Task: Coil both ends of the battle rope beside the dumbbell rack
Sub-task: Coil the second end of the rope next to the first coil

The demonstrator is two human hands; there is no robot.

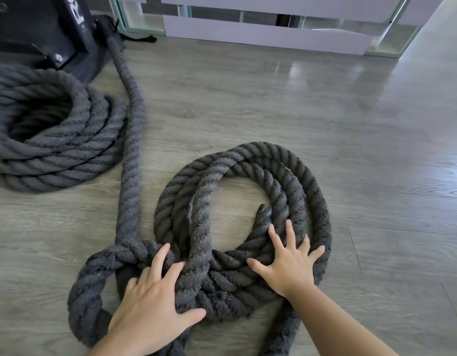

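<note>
the battle rope [245, 191] lies on the grey wood floor [350, 124], in a loose coil in front of the person. a neat coil [50, 140] sits by the black rack foot [50, 27]. the left hand [155, 307] and right hand [289, 263] press flat on the near loops, fingers spread wide, holding nothing. the rope is thick, dark, twisted and fuzzy. it looks heavy and floppy, so i think it is best to grab one loop at a time, near the end [263, 214].

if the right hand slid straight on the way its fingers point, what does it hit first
Probably the rope's capped end, just ahead of the right hand, whose fingers point up-frame across the near coil. Beyond it lies bare floor inside the ring.
</note>
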